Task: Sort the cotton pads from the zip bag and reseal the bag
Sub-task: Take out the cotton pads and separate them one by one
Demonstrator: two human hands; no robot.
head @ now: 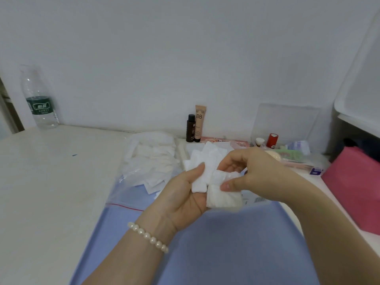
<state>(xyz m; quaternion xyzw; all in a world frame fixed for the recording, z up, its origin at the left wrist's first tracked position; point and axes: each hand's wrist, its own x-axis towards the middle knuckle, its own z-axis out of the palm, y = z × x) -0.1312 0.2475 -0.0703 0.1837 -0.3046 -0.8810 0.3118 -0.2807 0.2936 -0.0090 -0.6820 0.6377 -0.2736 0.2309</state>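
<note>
My left hand [181, 194] holds a fanned bunch of white cotton pads [202, 161], thumb pressed on top. My right hand [255, 173] pinches a small stack of pads [224, 197] just right of that bunch, thumb on its front. The two hands touch in the middle of the view. The clear zip bag [131, 188] with a red seal line lies flat on the table to the left, its mouth toward me. A loose heap of more white pads [153, 159] lies on and behind the bag.
A blue mat [226, 243] covers the near table. A water bottle [40, 99] stands at the back left. A black bottle [190, 128] and a BB tube [199, 123] stand at the wall. Small toiletries [272, 140] and a pink bag [355, 188] crowd the right.
</note>
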